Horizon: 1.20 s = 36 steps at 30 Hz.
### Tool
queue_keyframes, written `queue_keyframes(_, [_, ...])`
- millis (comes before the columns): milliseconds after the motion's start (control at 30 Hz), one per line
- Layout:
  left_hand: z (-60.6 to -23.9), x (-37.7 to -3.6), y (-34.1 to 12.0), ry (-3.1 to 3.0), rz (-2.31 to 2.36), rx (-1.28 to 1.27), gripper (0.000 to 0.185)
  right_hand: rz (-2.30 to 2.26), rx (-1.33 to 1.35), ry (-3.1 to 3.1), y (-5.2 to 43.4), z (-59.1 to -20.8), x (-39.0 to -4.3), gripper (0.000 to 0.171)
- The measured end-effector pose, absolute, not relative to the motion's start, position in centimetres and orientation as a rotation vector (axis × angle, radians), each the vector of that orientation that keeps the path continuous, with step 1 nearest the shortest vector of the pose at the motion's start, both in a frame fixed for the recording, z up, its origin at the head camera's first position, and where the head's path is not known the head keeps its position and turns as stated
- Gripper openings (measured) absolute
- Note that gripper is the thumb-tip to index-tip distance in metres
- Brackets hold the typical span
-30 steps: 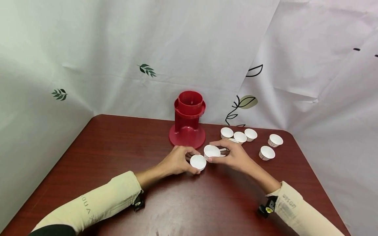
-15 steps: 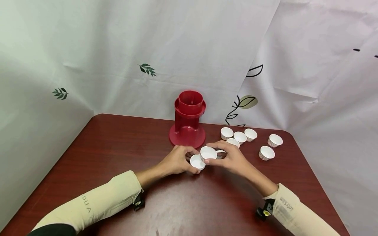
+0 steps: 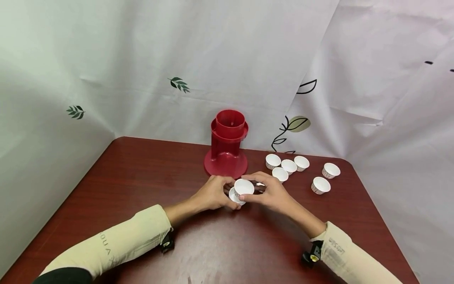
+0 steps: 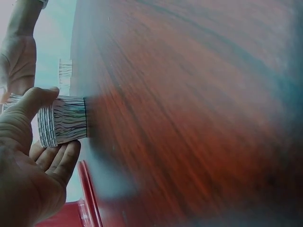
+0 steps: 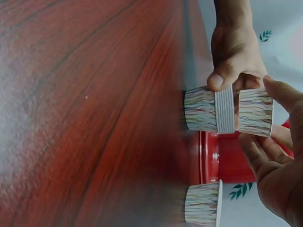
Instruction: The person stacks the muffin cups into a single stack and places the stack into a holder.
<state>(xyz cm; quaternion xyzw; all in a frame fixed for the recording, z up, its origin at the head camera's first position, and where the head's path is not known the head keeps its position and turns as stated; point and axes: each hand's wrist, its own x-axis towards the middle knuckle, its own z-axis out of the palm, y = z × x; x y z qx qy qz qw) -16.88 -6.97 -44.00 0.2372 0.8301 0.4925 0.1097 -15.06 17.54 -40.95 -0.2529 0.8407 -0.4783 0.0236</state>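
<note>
My left hand (image 3: 212, 193) holds a stack of nested paper baking cups (image 5: 203, 111), thumb on one side and fingers on the other. The stack stands upright on the tabletop, its rims layered at the top. In my right hand (image 3: 272, 192) a single baking cup (image 3: 244, 187) is pinched between thumb and fingers. It hangs upright right over the stack's mouth and hides part of it in the head view. Wavy coloured lines cover the cups' sides in the right wrist view; their insides are white.
Behind my hands stands a red plastic cylinder holder (image 3: 227, 161) on a round base. Several loose baking cups (image 3: 280, 174) sit at the back right, and two more (image 3: 320, 185) lie further right. A white printed curtain (image 3: 142, 59) hangs along the table's back edge.
My right hand has moved left with its cup, from beside the stack to over it. The left hand and the stack have stayed in place.
</note>
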Motion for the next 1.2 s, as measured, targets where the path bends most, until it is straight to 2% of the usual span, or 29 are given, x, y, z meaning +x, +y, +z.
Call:
queue_keyframes(267, [-43.9, -16.8, -7.0, 2.47, 1.408, 0.68, 0.047, -1.367, -0.86, 2.684, 17.2, -41.3, -15.0, 0.058])
queue_keyframes(467, [-43.8, -16.8, -7.0, 2.481, 1.394, 0.679, 0.052, -1.271, -0.905, 2.757, 17.2, -41.7, -15.0, 0.061])
queue_keyframes(1200, [-44.0, -16.8, -6.9, 2.466, 1.412, 0.673, 0.059, -1.368, -0.749, 2.707, 18.9, -42.0, -14.9, 0.059])
